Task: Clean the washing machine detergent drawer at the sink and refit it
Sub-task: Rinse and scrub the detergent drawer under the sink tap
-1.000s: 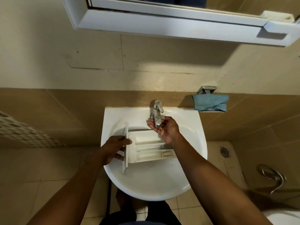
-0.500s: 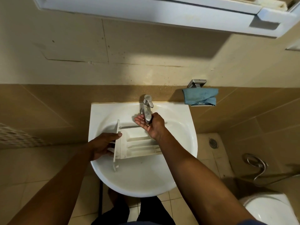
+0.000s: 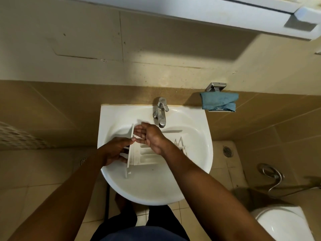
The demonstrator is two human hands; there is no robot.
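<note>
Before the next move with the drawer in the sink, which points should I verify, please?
1. Detergent drawer lies in the sink basin: ok.
2. Left hand grips its front panel: ok.
3. Right hand holds nothing, fingers straight over the drawer: ok.
4. Water flows from the faucet: cannot tell.
5. Blue cloth sits on its wall holder, right of the sink: ok.

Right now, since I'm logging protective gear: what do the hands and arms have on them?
No gloves or sleeves show; both forearms are bare. The right hand wears a ring; the left hand shows none. No watch or bracelet is visible.
</note>
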